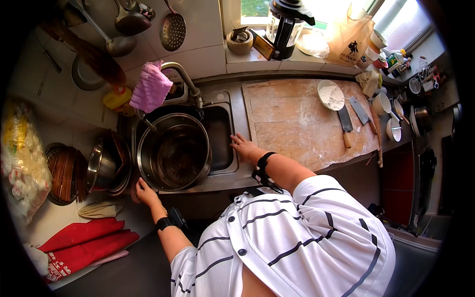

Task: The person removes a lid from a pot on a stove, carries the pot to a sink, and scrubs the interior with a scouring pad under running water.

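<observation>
A large stainless steel pot (174, 152) stands over the left part of the sink, its inside dark. Beside its lower left rim is my left hand (145, 191), fingers curled; whether it touches the pot or the counter edge I cannot tell. My right hand (245, 147) rests with spread fingers at the right rim of the sink (222, 137), holding nothing. The faucet (182, 72) arches above, with a pink cloth (151, 87) hung over it. Right of my right hand lies a floured wooden board (297, 122), bearing a white bowl of flour (331, 95) and two cleavers (345, 120) (359, 110).
Steel bowls (102, 163) and a brown slatted item (65, 174) stand at the left, near red cloth (85, 237). Ladles and a skimmer (173, 31) hang on the wall. A blender (285, 29) stands on the sill. White bowls (394, 130) and a rolling pin (378, 144) are at the right.
</observation>
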{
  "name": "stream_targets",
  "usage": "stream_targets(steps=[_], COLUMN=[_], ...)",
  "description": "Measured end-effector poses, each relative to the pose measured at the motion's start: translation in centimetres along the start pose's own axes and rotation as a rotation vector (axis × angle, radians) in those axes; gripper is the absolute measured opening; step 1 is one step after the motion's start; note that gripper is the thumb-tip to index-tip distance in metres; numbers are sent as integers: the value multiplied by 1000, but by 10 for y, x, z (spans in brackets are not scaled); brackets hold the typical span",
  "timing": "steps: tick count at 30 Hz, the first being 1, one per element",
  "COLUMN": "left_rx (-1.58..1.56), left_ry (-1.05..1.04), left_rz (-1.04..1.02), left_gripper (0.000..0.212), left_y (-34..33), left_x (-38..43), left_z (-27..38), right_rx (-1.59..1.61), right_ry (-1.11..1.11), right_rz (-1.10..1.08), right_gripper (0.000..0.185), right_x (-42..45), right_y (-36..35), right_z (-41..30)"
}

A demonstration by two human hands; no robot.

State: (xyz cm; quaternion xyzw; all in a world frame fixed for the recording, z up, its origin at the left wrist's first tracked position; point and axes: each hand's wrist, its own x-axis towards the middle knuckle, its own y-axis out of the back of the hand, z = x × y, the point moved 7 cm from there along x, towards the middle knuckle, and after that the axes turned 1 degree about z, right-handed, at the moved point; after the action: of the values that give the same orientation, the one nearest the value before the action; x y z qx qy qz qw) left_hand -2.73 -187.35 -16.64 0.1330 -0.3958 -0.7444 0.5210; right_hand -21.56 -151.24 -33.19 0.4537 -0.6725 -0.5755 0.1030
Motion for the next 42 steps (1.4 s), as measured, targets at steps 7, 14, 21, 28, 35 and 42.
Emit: stream_targets(steps=[7,14,21,28,35,42], left_rx=[-18,-24,-54,-42,-14,21], left_ry=[3,-35,-20,-30,-40,-117], left_rz=[0,12,12,17,19,65], left_gripper=[37,36,35,36,36,30], left_y=[1,1,2,0,1,-3], left_x=[-1,0,-1,-1,-3,1], left_z=[2,-1,-2,-2,4,0], right_rx=[1,-13,-5,-22,-39,-66], right_ry=[-2,-6,-1,12,19,31], right_rz=[-6,-30,-20,-2,-5,-6], right_gripper=[89,90,91,90,90,94], right_x=[1,1,5,2,-1,7], right_y=[-1,0,-8,-5,-1,-8], right_z=[0,0,2,2,1,8])
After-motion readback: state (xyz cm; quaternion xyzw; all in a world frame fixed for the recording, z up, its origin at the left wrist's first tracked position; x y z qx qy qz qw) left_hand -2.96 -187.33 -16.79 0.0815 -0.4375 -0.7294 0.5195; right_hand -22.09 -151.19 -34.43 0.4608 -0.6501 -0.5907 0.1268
